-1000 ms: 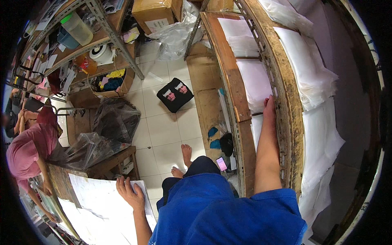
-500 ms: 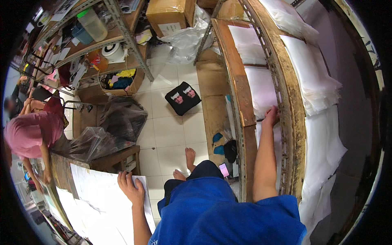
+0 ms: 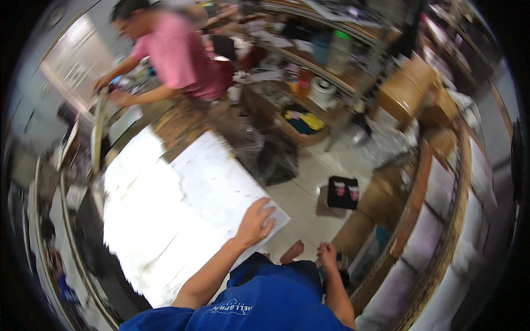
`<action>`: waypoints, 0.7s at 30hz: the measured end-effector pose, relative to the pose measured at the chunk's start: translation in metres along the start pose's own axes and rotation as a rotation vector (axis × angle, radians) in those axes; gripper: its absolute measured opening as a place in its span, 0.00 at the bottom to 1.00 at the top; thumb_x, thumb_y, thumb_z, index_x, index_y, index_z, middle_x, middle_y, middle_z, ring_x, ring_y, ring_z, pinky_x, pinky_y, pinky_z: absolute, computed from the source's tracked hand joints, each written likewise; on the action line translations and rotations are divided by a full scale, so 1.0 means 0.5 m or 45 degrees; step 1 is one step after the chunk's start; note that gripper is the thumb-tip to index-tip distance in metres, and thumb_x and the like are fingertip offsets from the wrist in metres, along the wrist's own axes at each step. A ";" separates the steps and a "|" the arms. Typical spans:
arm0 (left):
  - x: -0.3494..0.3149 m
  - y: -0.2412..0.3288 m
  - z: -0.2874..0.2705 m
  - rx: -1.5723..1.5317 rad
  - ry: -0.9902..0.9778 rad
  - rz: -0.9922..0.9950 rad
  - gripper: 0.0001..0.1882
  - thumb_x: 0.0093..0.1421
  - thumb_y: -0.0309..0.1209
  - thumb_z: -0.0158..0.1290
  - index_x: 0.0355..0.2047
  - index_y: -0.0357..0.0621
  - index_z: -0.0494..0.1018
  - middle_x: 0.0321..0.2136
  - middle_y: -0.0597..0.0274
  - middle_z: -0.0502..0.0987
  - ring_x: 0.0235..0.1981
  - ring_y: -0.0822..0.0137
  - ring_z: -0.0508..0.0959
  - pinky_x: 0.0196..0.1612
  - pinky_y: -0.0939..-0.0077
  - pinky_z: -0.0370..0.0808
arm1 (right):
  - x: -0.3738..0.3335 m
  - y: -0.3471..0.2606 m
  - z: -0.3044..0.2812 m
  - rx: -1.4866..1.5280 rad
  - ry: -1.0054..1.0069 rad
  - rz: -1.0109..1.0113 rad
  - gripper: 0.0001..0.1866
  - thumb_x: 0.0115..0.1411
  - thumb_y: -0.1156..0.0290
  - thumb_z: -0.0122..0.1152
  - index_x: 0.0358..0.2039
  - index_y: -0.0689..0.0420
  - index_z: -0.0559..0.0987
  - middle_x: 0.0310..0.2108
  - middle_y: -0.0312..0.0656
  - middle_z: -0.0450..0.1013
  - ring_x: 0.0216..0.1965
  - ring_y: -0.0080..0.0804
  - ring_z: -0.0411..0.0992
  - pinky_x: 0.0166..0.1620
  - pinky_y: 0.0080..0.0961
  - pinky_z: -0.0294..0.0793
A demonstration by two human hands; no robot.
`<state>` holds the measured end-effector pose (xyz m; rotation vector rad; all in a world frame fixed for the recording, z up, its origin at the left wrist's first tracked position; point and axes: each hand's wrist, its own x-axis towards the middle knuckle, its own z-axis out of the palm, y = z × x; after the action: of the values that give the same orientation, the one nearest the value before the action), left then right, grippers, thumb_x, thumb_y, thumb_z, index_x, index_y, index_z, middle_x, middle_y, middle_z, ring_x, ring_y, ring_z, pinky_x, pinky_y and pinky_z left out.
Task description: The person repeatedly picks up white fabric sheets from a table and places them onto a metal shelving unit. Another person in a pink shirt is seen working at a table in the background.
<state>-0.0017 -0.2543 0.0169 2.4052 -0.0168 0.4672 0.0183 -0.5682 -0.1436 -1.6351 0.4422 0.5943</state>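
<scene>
My left hand (image 3: 255, 224) lies on the near right corner of a large white sheet with faint grey marks (image 3: 212, 176), its fingers stretched over the paper. Beside that sheet, a pile of bright white sheets with ragged edges (image 3: 141, 220) covers much of the table. Away from the paper, my right hand (image 3: 327, 255) hangs low in front of my right side, near the rack. Its fingers look loosely curled, with nothing visible in them, though the hand is slightly blurred.
A rack (image 3: 411, 237) with stacks of white sheets stands on the right. A folded black cloth with two printed pictures (image 3: 343, 192) lies on the tiled floor. Shelving (image 3: 353, 83) and a cardboard box (image 3: 406, 91) are farther back. A person in pink (image 3: 176, 55) works across the table.
The view has swung left toward the table. My right hand has come off the white sheets in the rack and down to my side. My left hand still rests on the large sheet.
</scene>
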 end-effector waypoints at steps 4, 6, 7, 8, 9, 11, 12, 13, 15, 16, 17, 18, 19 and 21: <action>-0.077 0.000 -0.123 0.140 0.084 -0.023 0.18 0.50 0.28 0.56 0.43 0.40 0.71 0.50 0.44 0.67 0.54 0.47 0.66 0.55 0.58 0.64 | -0.012 0.131 0.051 -0.347 -0.246 0.197 0.17 0.61 0.61 0.52 0.42 0.62 0.72 0.34 0.44 0.73 0.34 0.34 0.71 0.35 0.29 0.71; -0.131 -0.007 -0.184 0.234 0.133 -0.102 0.19 0.51 0.30 0.56 0.44 0.40 0.71 0.51 0.43 0.67 0.54 0.46 0.65 0.56 0.58 0.63 | 0.045 0.276 0.030 -0.558 -0.233 0.122 0.20 0.59 0.61 0.52 0.46 0.63 0.71 0.37 0.46 0.73 0.38 0.37 0.71 0.41 0.31 0.71; -0.164 -0.012 -0.215 0.285 0.164 -0.188 0.19 0.51 0.30 0.56 0.44 0.39 0.71 0.51 0.43 0.66 0.55 0.46 0.65 0.56 0.57 0.63 | 0.047 0.295 0.028 -0.595 -0.257 0.149 0.20 0.59 0.62 0.52 0.47 0.63 0.70 0.37 0.46 0.73 0.39 0.37 0.71 0.42 0.31 0.71; -0.192 -0.012 -0.245 0.333 0.192 -0.265 0.20 0.51 0.30 0.56 0.45 0.39 0.71 0.52 0.43 0.66 0.55 0.46 0.64 0.57 0.57 0.62 | 0.048 0.314 0.019 -0.627 -0.277 0.150 0.20 0.59 0.62 0.52 0.47 0.63 0.70 0.37 0.46 0.73 0.38 0.37 0.72 0.40 0.31 0.72; -0.218 -0.017 -0.276 0.383 0.219 -0.335 0.20 0.52 0.31 0.56 0.45 0.39 0.71 0.52 0.42 0.65 0.55 0.45 0.64 0.57 0.57 0.62 | 0.052 0.329 0.015 -0.651 -0.293 0.147 0.20 0.59 0.62 0.52 0.47 0.63 0.70 0.36 0.46 0.74 0.37 0.36 0.72 0.38 0.30 0.72; -0.277 -0.035 -0.305 0.494 0.260 -0.438 0.21 0.52 0.33 0.56 0.45 0.37 0.70 0.53 0.40 0.64 0.56 0.44 0.62 0.59 0.55 0.60 | 0.044 0.295 0.042 -0.663 -0.296 0.186 0.20 0.59 0.62 0.52 0.46 0.63 0.70 0.35 0.46 0.74 0.34 0.35 0.73 0.34 0.29 0.72; -0.298 -0.036 -0.315 0.551 0.268 -0.486 0.21 0.52 0.32 0.56 0.45 0.37 0.70 0.52 0.40 0.64 0.56 0.43 0.63 0.58 0.54 0.60 | 0.007 0.244 0.061 -0.659 -0.296 0.242 0.20 0.59 0.62 0.52 0.46 0.63 0.70 0.34 0.45 0.74 0.32 0.34 0.74 0.31 0.29 0.72; -0.323 -0.039 -0.324 0.593 0.284 -0.533 0.21 0.51 0.32 0.56 0.44 0.36 0.70 0.52 0.40 0.65 0.56 0.43 0.63 0.58 0.54 0.60 | -0.026 0.197 0.080 -0.665 -0.284 0.291 0.20 0.59 0.62 0.52 0.46 0.63 0.70 0.33 0.45 0.74 0.30 0.33 0.74 0.29 0.28 0.72; -0.350 -0.050 -0.318 0.594 0.237 -0.543 0.21 0.52 0.35 0.56 0.45 0.36 0.70 0.52 0.39 0.64 0.56 0.43 0.62 0.59 0.51 0.58 | -0.027 0.193 0.083 -0.662 -0.265 0.221 0.19 0.58 0.62 0.52 0.45 0.62 0.70 0.32 0.44 0.74 0.27 0.32 0.75 0.24 0.26 0.69; -0.359 -0.051 -0.315 0.585 0.212 -0.538 0.21 0.52 0.35 0.56 0.45 0.36 0.70 0.52 0.39 0.64 0.57 0.43 0.61 0.59 0.51 0.58 | -0.031 0.190 0.091 -0.672 -0.272 0.212 0.18 0.58 0.63 0.52 0.45 0.62 0.70 0.32 0.44 0.74 0.27 0.32 0.75 0.24 0.26 0.69; -0.364 -0.053 -0.314 0.575 0.186 -0.532 0.21 0.53 0.36 0.55 0.45 0.37 0.70 0.52 0.40 0.65 0.57 0.44 0.61 0.59 0.50 0.58 | -0.032 0.185 0.100 -0.680 -0.278 0.203 0.18 0.58 0.63 0.52 0.45 0.62 0.70 0.33 0.44 0.74 0.28 0.32 0.75 0.24 0.26 0.69; -0.363 -0.054 -0.312 0.550 0.187 -0.505 0.21 0.53 0.36 0.55 0.45 0.37 0.70 0.52 0.40 0.65 0.57 0.44 0.62 0.59 0.51 0.58 | -0.037 0.182 0.104 -0.683 -0.264 0.207 0.19 0.58 0.63 0.53 0.45 0.62 0.70 0.32 0.44 0.74 0.28 0.32 0.75 0.25 0.25 0.69; -0.362 -0.052 -0.311 0.529 0.182 -0.480 0.22 0.53 0.36 0.55 0.45 0.37 0.70 0.52 0.41 0.65 0.57 0.45 0.62 0.59 0.51 0.58 | -0.040 0.190 0.109 -0.679 -0.272 0.187 0.19 0.58 0.63 0.52 0.45 0.63 0.70 0.32 0.44 0.74 0.28 0.32 0.75 0.25 0.25 0.70; -0.355 -0.048 -0.314 0.489 0.187 -0.442 0.21 0.53 0.36 0.55 0.45 0.37 0.71 0.52 0.42 0.65 0.56 0.46 0.63 0.58 0.52 0.60 | -0.052 0.208 0.109 -0.670 -0.285 0.148 0.19 0.58 0.63 0.52 0.45 0.63 0.70 0.33 0.44 0.74 0.28 0.32 0.75 0.26 0.26 0.70</action>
<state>-0.2160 -0.1566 0.0529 2.6598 0.5951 0.5168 -0.0713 -0.5311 -0.2146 -2.0169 0.2241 1.0335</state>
